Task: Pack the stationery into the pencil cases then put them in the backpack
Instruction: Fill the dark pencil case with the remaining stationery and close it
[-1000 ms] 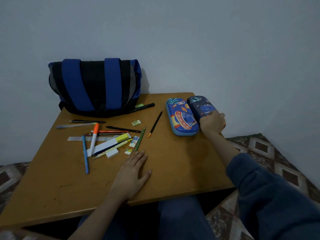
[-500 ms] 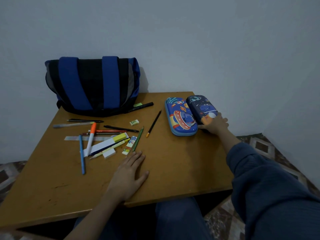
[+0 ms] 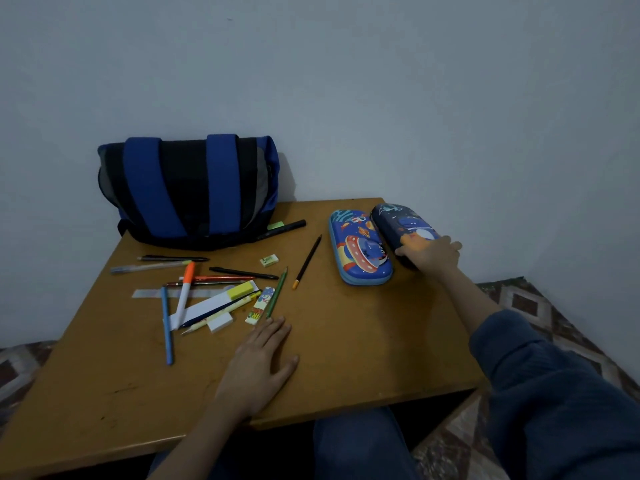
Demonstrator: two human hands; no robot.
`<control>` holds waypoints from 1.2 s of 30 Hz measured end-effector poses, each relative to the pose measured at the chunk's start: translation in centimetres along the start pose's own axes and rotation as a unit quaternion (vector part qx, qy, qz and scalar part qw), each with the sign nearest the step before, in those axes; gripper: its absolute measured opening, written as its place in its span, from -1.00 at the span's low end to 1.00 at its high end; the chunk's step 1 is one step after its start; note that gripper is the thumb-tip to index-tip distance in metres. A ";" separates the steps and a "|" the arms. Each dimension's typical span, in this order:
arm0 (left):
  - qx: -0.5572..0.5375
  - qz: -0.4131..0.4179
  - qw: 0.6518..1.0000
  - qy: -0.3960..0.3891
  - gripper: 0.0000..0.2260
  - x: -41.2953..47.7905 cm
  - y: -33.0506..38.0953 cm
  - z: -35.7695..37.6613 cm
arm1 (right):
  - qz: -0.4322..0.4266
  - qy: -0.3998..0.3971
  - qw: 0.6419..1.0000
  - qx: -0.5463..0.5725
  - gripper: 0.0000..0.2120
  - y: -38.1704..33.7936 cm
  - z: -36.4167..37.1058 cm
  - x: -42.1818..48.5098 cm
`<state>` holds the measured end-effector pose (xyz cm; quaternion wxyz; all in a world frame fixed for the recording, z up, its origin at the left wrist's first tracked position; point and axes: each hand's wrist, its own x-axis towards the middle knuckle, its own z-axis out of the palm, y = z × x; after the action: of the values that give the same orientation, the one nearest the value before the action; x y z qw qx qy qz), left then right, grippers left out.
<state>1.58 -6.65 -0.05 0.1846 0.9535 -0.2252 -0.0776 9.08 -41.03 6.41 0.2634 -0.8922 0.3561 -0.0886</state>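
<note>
One dark pencil case (image 3: 398, 220) gripped by right hand (image 3: 433, 254) — left hand (image 3: 258, 365) flat-fingered; eraser (image 3: 259, 305) lettering unreadable.

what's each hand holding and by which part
Right hand grips the dark pencil case by its near end; left hand lies flat on the table, holding nothing.

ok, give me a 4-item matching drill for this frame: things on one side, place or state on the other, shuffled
Things:
1. backpack
2. dark pencil case
3. light blue pencil case
4. left hand

Place or state:
A. flat, palm down on the table
B. near end held by the right hand
C. against the wall, at the table's far left
D. shut, no hand on it, beside the other case

Pairs: 1-C, 2-B, 3-D, 4-A
</note>
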 end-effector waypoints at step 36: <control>-0.696 -0.152 0.678 0.184 -0.56 -1.8 3.1 -7.4 | 0.085 -0.279 0.740 0.606 -0.57 -9.6 3.6 -21.3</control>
<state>0.46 -6.10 8.11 0.8180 0.5662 0.0797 -0.0622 0.42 -19.19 9.08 0.8428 -0.4947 0.2120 -0.0099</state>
